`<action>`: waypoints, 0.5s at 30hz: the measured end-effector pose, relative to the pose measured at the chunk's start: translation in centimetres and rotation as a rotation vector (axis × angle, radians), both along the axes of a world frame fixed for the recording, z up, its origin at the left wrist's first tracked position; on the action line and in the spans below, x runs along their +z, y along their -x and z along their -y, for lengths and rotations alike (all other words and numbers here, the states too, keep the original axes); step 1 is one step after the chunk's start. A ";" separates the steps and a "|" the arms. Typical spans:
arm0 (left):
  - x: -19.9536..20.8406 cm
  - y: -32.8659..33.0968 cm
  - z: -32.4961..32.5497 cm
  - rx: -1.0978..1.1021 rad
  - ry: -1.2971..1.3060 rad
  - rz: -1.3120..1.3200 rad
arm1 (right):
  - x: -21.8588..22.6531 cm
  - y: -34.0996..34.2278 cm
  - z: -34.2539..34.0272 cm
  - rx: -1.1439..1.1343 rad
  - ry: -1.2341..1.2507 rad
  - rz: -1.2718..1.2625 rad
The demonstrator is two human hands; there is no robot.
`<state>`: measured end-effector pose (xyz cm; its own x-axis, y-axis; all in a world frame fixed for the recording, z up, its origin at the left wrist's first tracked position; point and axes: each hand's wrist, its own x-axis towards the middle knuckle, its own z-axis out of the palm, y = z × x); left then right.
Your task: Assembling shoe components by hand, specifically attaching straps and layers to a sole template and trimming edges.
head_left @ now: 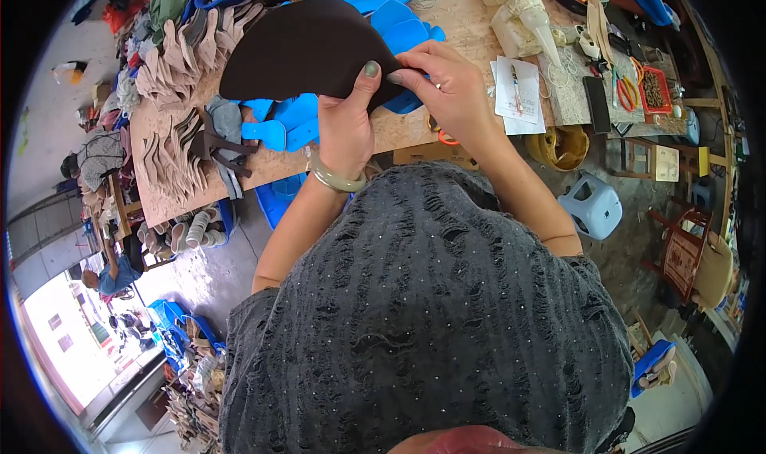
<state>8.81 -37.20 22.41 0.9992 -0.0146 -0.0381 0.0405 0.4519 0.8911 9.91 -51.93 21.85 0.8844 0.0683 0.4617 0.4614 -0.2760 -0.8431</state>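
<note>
A large dark brown curved piece of material (307, 47) is held up over the wooden worktable (463, 15). My left hand (345, 123), with a pale green bangle on the wrist, pinches its lower edge with thumb on top. My right hand (443, 83) grips the same edge just to the right, fingers curled over it. Beneath the piece lie several bright blue cut shapes (283, 123) on the table.
Stacks of beige and grey cut pieces (179, 147) cover the table's left part. Papers (517, 95), a dark phone (597, 103), scissors (624, 88) and a red tray (656, 88) lie at right. A pale blue plastic stool (592, 207) stands on the floor.
</note>
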 end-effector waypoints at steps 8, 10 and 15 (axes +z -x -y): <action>2.4 0.0 -1.0 -0.116 -0.166 0.081 | 0.2 -0.5 -0.8 0.177 -0.014 -0.129; 2.2 0.2 -1.0 -0.083 -0.083 0.042 | 0.2 -1.0 -1.6 0.250 -0.103 -0.194; 1.8 0.1 -2.4 -0.087 0.135 -0.017 | 0.0 -0.9 -1.8 0.454 -0.317 -0.584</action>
<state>8.68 -34.80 24.19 0.9931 -0.1074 -0.0472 0.0998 0.5620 0.8211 10.81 -50.13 21.90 0.9064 0.4224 -0.0089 -0.0684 0.1258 -0.9897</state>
